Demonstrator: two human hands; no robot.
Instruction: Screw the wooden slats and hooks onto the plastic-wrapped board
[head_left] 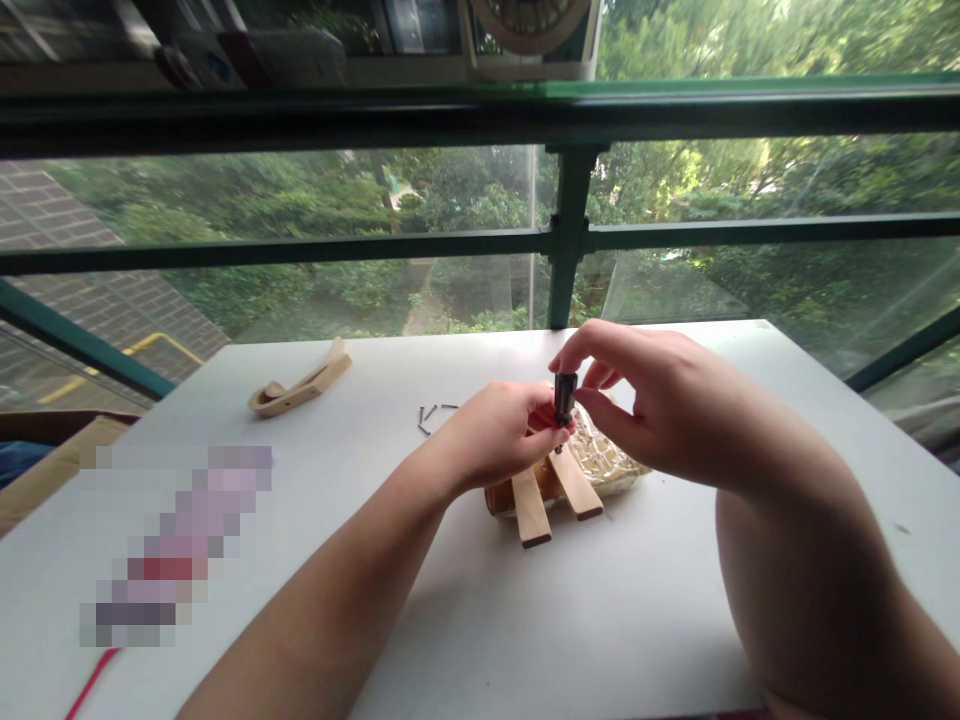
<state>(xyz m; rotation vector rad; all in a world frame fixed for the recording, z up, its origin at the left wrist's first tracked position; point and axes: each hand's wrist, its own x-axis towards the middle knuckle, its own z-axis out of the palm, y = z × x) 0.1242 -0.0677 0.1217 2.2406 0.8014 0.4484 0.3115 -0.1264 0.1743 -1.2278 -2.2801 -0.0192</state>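
Note:
A short black screwdriver [565, 392] stands upright over two light wooden slats [576, 484]. Fingers and thumb of my right hand [637, 390] close around its handle from above. Low on the same tool, my left hand [510, 432] pinches close to its tip; the fingers partly hide what lies between them. Just under the tip a small dark screw [558, 450] shows at one slat. Both slats rest on a brown pad with a shiny, wrinkled clear wrapping [611, 455], partly covered by my hands.
Several loose screws [430, 412] lie left of my left hand. A curved wooden piece [304, 385] sits at the table's back left, and a blurred-out purple item [202, 530] lies nearer. Green railing [570, 235] runs behind the white table [465, 620]. A cardboard box [60, 455] stands at left.

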